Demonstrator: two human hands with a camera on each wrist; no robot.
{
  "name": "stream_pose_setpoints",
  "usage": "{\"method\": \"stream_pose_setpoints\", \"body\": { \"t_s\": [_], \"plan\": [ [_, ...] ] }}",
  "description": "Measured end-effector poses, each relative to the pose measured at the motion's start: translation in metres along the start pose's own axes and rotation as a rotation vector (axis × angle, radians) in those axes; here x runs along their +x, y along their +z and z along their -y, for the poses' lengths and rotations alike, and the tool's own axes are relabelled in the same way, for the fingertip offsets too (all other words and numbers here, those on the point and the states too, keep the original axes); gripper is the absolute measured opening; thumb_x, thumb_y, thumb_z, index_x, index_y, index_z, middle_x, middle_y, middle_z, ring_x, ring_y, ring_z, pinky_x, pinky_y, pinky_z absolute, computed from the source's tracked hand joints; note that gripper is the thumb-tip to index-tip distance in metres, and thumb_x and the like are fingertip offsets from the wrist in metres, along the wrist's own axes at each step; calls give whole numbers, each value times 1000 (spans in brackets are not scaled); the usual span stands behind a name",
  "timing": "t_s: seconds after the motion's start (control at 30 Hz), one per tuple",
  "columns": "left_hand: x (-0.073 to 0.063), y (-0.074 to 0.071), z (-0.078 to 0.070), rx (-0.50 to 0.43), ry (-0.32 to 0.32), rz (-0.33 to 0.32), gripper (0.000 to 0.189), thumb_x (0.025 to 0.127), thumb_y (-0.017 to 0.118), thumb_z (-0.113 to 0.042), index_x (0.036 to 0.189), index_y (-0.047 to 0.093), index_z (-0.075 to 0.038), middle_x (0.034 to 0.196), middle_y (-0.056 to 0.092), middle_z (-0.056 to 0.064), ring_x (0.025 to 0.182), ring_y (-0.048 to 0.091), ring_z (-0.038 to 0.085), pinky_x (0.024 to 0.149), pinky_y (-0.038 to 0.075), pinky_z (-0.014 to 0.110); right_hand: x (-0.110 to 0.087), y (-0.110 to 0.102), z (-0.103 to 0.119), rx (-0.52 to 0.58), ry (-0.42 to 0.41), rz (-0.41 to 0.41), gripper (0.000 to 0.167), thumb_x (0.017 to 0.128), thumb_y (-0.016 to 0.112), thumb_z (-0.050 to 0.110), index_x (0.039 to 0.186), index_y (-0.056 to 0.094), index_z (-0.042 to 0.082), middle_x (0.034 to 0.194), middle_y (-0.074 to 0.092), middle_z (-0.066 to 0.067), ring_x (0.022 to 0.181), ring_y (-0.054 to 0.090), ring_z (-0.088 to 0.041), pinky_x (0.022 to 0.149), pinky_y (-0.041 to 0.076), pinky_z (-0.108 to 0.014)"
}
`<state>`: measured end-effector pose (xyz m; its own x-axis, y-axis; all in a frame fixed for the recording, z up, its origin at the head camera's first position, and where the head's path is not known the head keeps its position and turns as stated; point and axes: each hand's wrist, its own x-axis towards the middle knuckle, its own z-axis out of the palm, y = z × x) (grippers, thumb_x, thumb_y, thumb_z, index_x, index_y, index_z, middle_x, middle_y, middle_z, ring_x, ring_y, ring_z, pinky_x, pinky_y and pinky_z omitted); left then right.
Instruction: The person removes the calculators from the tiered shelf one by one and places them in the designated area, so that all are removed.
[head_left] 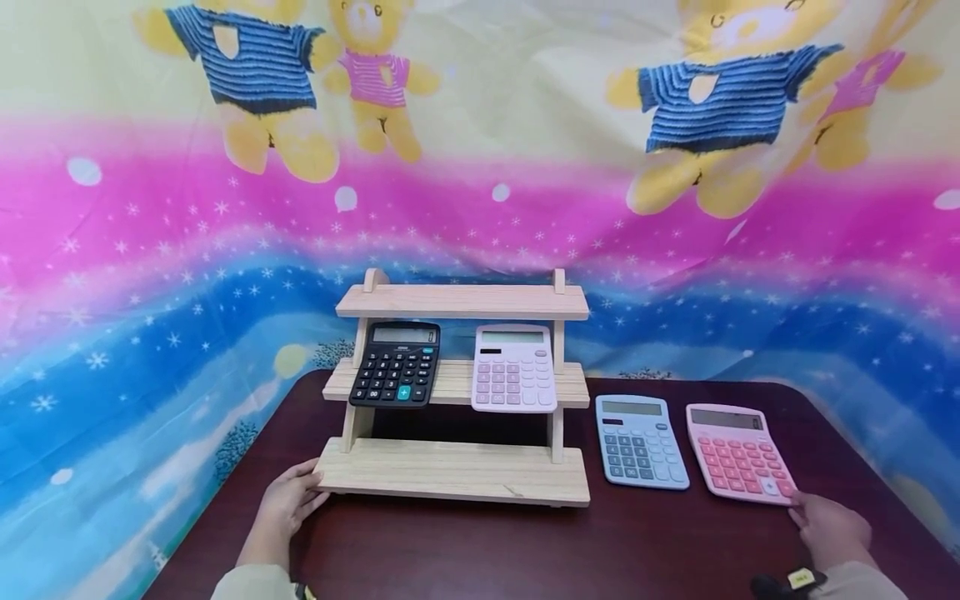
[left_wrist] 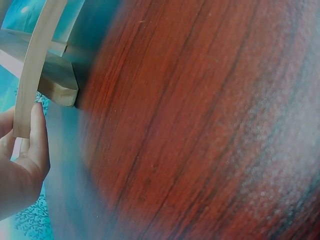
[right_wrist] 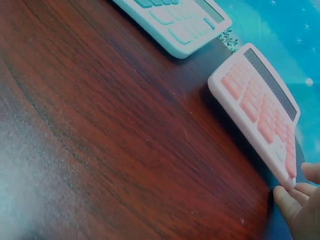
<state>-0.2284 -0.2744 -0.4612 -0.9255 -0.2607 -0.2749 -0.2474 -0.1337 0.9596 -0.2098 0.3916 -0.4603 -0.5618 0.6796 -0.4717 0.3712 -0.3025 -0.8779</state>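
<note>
A three-tier wooden display shelf (head_left: pixel 450 468) stands on the table. My left hand (head_left: pixel 288 500) pinches the left end of its bottom board, thumb on one side and fingers on the other in the left wrist view. At the right, my right hand (head_left: pixel 832 527) holds the lower right corner of a pink calculator (head_left: pixel 738 452) between thumb and fingers. Beside that calculator lies a light blue calculator (head_left: pixel 642 442). On the shelf's middle tier a black calculator (head_left: pixel 396 367) leans at the left and a pale pink calculator (head_left: pixel 513 368) at the right.
Dark reddish-brown wood makes up the table (head_left: pixel 480 554), whose rounded far corners reach the backdrop. A cloth backdrop (head_left: pixel 480 158) printed with bears and snowflakes hangs behind and along the sides. The shelf's top board (head_left: pixel 461 300) rises above the calculators.
</note>
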Motion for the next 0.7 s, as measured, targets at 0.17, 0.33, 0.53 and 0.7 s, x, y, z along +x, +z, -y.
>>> {"method": "stream_pose_setpoints", "body": {
  "t_s": [0.17,0.33,0.53,0.7],
  "plan": [
    [0,0,0,-3,5,-11,52,86,50,-4,131,27,7,128,28,33,75,56,9,70,49,27,7,-1,1,26,19,-37,46,78,50,-5,120,32,-12,45,47,-4,37,50,-6,49,50,-26],
    [-2,2,0,-8,12,-23,50,85,49,-1,130,29,8,118,41,32,73,57,10,70,49,29,43,-9,-8,100,-2,-14,11,83,42,-6,88,43,3,41,52,0,38,50,-5,36,46,-25],
    [-4,3,-1,-8,18,-32,49,85,48,0,129,30,10,105,52,23,72,57,10,70,49,30,48,-13,-5,83,-11,14,22,84,47,-1,103,45,10,42,53,6,43,54,-6,40,47,-25],
    [-4,2,-2,-1,21,-34,49,85,48,-1,129,30,9,106,52,23,73,57,11,71,49,31,8,-5,6,125,-21,121,19,79,57,0,93,53,12,56,59,5,51,57,-6,61,51,-28]
  ]
}}
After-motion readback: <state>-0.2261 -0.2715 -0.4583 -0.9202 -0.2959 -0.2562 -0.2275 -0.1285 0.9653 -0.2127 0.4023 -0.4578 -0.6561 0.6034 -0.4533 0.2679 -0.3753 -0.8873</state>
